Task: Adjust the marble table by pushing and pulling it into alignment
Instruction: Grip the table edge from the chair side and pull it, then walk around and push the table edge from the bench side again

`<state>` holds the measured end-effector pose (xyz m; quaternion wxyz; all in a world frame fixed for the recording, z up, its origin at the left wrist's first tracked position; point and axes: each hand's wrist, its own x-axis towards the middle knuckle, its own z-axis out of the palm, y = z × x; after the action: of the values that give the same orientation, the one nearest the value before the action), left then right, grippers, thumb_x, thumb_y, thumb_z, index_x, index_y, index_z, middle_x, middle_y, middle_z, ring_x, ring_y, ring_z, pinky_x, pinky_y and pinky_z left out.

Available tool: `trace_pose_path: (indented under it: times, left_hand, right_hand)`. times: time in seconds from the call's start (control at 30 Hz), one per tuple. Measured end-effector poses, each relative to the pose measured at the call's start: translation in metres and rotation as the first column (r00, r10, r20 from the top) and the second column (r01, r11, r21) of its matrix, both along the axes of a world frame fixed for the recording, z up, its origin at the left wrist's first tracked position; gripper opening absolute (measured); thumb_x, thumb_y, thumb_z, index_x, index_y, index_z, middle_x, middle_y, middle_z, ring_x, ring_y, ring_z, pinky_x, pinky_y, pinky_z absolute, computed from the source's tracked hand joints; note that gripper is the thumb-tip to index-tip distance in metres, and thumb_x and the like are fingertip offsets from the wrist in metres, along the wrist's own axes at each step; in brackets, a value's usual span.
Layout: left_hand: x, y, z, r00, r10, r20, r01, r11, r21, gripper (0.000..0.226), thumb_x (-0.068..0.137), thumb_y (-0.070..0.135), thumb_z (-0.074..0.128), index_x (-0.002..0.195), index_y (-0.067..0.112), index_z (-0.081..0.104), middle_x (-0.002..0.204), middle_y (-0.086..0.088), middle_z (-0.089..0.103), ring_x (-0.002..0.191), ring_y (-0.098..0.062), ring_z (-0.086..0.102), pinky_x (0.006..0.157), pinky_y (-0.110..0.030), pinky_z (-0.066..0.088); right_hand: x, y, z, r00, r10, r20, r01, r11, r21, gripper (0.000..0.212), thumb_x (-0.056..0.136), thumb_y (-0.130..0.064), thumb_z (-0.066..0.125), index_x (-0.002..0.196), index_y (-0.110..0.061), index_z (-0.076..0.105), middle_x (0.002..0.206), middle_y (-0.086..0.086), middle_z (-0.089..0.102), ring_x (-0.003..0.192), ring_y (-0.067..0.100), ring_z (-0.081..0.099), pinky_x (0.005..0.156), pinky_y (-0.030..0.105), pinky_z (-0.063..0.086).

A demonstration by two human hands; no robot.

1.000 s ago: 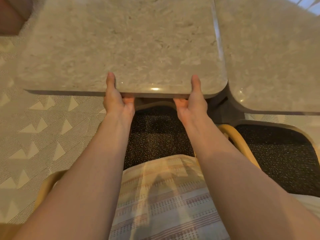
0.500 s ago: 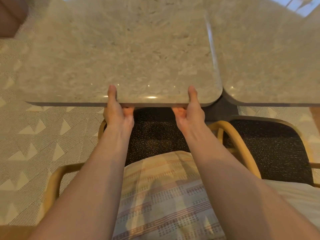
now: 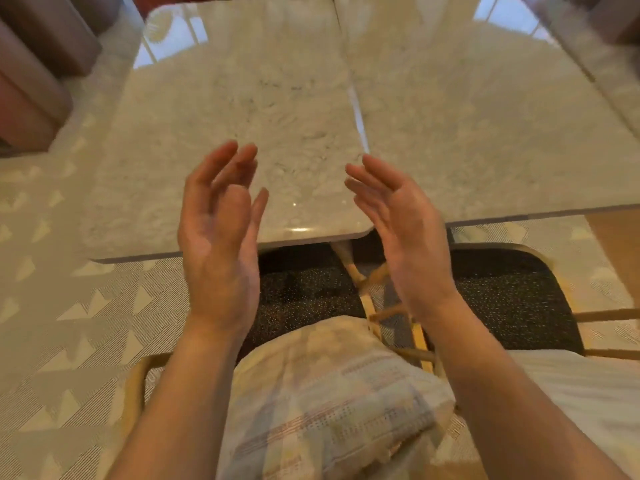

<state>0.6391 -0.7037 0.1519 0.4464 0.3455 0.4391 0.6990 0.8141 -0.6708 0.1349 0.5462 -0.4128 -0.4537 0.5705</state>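
Observation:
The pale marble table (image 3: 239, 109) fills the upper left and middle of the head view, its rounded near right corner beside a second marble table (image 3: 485, 109) with only a thin seam between them. Their near edges lie almost level. My left hand (image 3: 221, 230) hovers above the near edge, palm turned inward, fingers apart and holding nothing. My right hand (image 3: 401, 223) is raised over the seam's near end, also spread and empty. Neither hand touches the marble.
Two chairs with dark speckled seats (image 3: 304, 289) (image 3: 512, 296) and tan frames are tucked under the near edges. A patterned cream carpet (image 3: 69, 323) covers the floor. Brown upholstered seating (image 3: 31, 81) stands at the far left. My striped clothing (image 3: 322, 393) fills the bottom centre.
Both hands have let go of the table's near edge and risen with fingers spread. The left table's near edge has come almost level with the right one. The view has tilted up.

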Motion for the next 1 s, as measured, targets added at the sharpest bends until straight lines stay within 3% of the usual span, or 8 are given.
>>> trace_pose_path:
  times: [0.07,0.13,0.3,0.57,0.87,1.0]
  left_hand:
    - [0.006,-0.018,0.035,0.993,-0.082,-0.09,0.096,0.982,0.165,0.068,0.073,0.069,0.089,0.127,0.035,0.065,0.143,0.002,0.067,0.146,-0.02,0.057,0.123,-0.042,0.046]
    - [0.015,-0.041,0.065,0.971,-0.174,-0.161,0.211,0.946,0.247,0.07,0.076,0.071,0.086,0.13,0.034,0.063,0.145,0.001,0.065,0.145,-0.022,0.058,0.121,-0.045,0.046]
    - [0.044,-0.093,0.122,0.881,-0.349,-0.319,0.447,0.834,0.322,0.078,0.076,0.077,0.082,0.138,0.036,0.059,0.151,0.006,0.063,0.15,-0.025,0.057,0.121,-0.044,0.047]
    - [0.165,-0.148,0.182,0.665,-0.557,-0.498,0.741,0.577,0.344,0.076,0.081,0.074,0.08,0.145,0.041,0.055,0.157,0.009,0.059,0.157,-0.025,0.051,0.125,-0.042,0.044]
    - [0.39,-0.177,0.191,0.486,-0.737,-0.469,0.867,0.337,0.368,0.073,0.084,0.071,0.079,0.144,0.035,0.058,0.153,0.005,0.063,0.152,-0.028,0.055,0.122,-0.044,0.044]
    - [0.5,-0.189,0.188,0.441,-0.781,-0.441,0.883,0.291,0.368,0.075,0.083,0.073,0.078,0.144,0.035,0.057,0.152,0.007,0.064,0.15,-0.026,0.058,0.121,-0.042,0.046]
  right_hand:
    - [0.018,-0.022,0.042,0.998,-0.031,0.047,0.021,0.98,0.199,0.072,0.084,-0.071,0.072,0.137,-0.026,0.056,0.138,-0.007,0.068,0.136,0.012,0.064,0.116,0.03,0.049]
    - [0.036,-0.052,0.078,0.991,-0.074,0.109,0.031,0.936,0.352,0.092,0.081,-0.085,0.061,0.144,-0.018,0.05,0.145,0.003,0.062,0.141,0.018,0.06,0.12,0.035,0.046]
    - [0.079,-0.139,0.141,0.951,-0.176,0.255,0.021,0.858,0.514,0.103,0.088,-0.087,0.05,0.151,-0.006,0.043,0.156,0.016,0.055,0.147,0.029,0.056,0.123,0.043,0.045]
    - [0.204,-0.259,0.198,0.859,-0.431,0.275,0.192,0.771,0.608,0.1,0.087,-0.086,0.053,0.15,-0.008,0.043,0.157,0.016,0.052,0.15,0.027,0.053,0.124,0.041,0.042]
    - [0.388,-0.335,0.202,0.736,-0.625,0.26,0.354,0.683,0.639,0.1,0.091,-0.083,0.052,0.152,-0.005,0.041,0.157,0.015,0.052,0.149,0.029,0.053,0.122,0.043,0.043]
    - [0.485,-0.364,0.207,0.679,-0.681,0.273,0.41,0.661,0.629,0.096,0.091,-0.084,0.051,0.152,-0.009,0.044,0.156,0.01,0.054,0.148,0.027,0.055,0.121,0.042,0.044]
